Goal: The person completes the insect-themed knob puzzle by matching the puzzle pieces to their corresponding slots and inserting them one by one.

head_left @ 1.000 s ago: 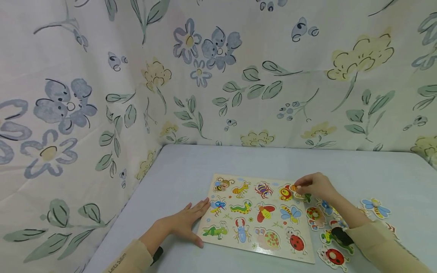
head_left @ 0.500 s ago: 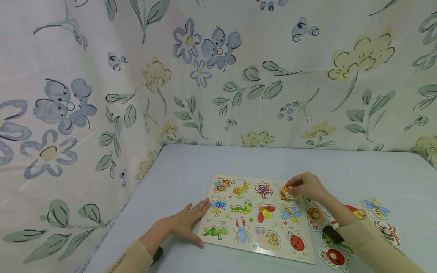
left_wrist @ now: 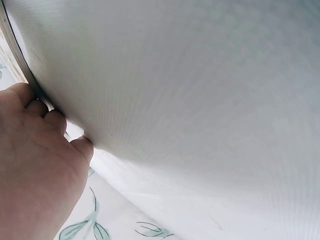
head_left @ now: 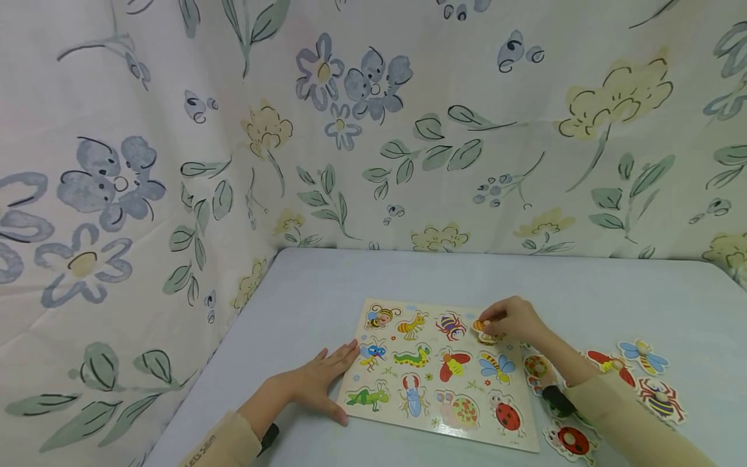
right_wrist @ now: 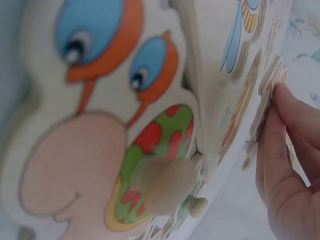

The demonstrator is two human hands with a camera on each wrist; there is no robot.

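I'm standing by a cloth-screened corner, home or studio I can't tell: white fabric printed with blue and yellow flowers hangs behind and to the left of a pale tabletop, where an insect puzzle board suggests a play area

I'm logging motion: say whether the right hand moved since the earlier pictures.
Yes: in head view, the right hand moved leftward relative to the board.

I hold an orange-striped, pale-rimmed piece over the far right corner of a thin cream board, lying flat, covered in colourful insect pictures.
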